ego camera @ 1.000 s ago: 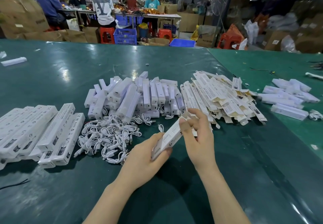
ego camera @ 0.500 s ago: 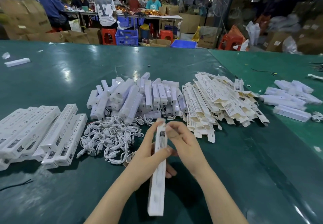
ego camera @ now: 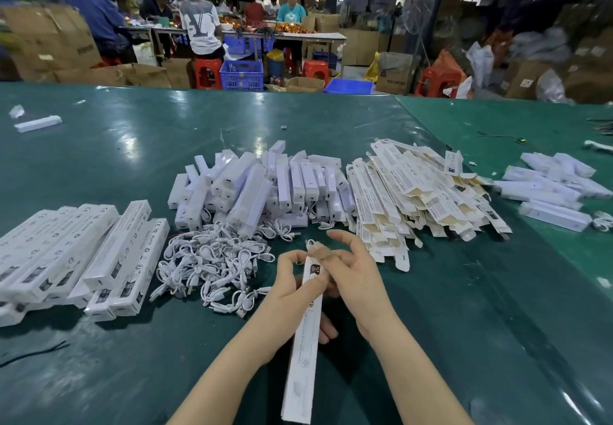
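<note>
Carton [ego camera: 303, 355] has swung round since a second ago. Then it lay slanted between my hands; now it runs lengthwise in the lower middle of the frame, near end pointing at me, far end up among the fingers. My left grip [ego camera: 292, 288] is curled round its upper part, thumb on top. My right grip [ego camera: 358, 278] pinches at the end flap [ego camera: 311, 245] with the forefinger lifted, though blur hides exactly how. I judge the sleeve is squared up and one end is being closed, so filling comes next: a light bar from the heap [ego camera: 258, 186] at centre frame and a cable from the tangle [ego camera: 212, 265] left of my hands. Flat cartons [ego camera: 414, 192] wait right of centre, and packed boxes [ego camera: 83, 252] lie at the left on the desk [ego camera: 132, 375].
</note>
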Available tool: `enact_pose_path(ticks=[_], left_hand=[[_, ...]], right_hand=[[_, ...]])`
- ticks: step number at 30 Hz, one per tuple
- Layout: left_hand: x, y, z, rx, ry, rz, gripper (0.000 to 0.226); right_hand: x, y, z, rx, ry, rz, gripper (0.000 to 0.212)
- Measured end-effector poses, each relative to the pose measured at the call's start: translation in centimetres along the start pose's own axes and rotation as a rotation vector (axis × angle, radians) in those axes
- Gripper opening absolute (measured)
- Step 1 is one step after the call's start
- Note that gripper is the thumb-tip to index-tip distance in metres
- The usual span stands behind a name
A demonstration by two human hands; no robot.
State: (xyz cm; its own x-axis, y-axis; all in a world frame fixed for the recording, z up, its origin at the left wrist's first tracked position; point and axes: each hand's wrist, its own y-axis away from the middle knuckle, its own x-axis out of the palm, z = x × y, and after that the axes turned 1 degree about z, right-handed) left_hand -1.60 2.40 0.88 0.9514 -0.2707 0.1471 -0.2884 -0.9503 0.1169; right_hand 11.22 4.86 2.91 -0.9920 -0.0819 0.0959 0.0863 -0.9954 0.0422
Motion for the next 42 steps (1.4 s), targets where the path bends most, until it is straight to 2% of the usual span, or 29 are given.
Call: enact_pose_path(ticks=[2, 5, 10, 12, 17, 23, 28, 31, 32, 35, 39, 42], left_hand=[[-0.1, -0.1, 0.0, 0.003, -0.008, 0.004, 0.018], [-0.1, -0.1, 0.1, 0.005, -0.009, -0.014, 0.025], [0.0, 0.2, 0.0, 0.003, 0.006, -0.008, 0.069], [0.1, 0.2, -0.1, 0.006, 0.011, -0.012, 0.075], [-0.1, 0.3, 0.0, 0.026, -0.009, -0.012, 0.073], [-0.3, 0.5, 0.0, -0.001, -0.015, 0.006, 0.068], [0.0, 0.4, -0.2, -0.018, -0.024, 0.003, 0.066], [-0.1, 0.5, -0.3, -0.027, -0.032, -0.009, 0.069], [-0.2, 0.4, -0.4, -0.026, -0.030, -0.014, 0.071], [-0.4, 0.3, -0.6, -0.030, 0.024, -0.016, 0.072], [-0.9, 0.1, -1.2, -0.141, 0.138, 0.015, 0.046], [-0.8, 0.2, -1.0, -0.132, 0.138, 0.028, 0.037]], right_hand=[[0.0, 0.0, 0.1, 0.031, -0.034, 0.005, 0.009], [-0.2, -0.2, 0.0, 0.088, -0.053, 0.038, 0.008], [-0.9, -0.3, 0.6, 0.193, -0.162, 0.071, 0.020], [-1.1, -0.4, 0.5, 0.196, -0.140, 0.083, 0.027], [-0.6, -0.1, 0.3, 0.081, -0.014, 0.090, 0.032], [-1.1, 0.0, 0.0, -0.091, 0.169, 0.169, 0.013], [-1.1, 0.0, 0.1, -0.028, 0.136, 0.175, 0.016], [-1.0, 0.0, -0.2, 0.022, 0.199, 0.225, 0.004], [-1.0, 0.0, -0.3, 0.028, 0.205, 0.240, 0.007], [-1.0, -0.2, -0.3, 0.025, 0.059, 0.114, 0.005], [-1.9, -1.3, -0.5, 0.015, -0.150, -0.254, 0.006], [-3.0, -1.8, -0.6, -0.007, -0.234, -0.479, 0.008]])
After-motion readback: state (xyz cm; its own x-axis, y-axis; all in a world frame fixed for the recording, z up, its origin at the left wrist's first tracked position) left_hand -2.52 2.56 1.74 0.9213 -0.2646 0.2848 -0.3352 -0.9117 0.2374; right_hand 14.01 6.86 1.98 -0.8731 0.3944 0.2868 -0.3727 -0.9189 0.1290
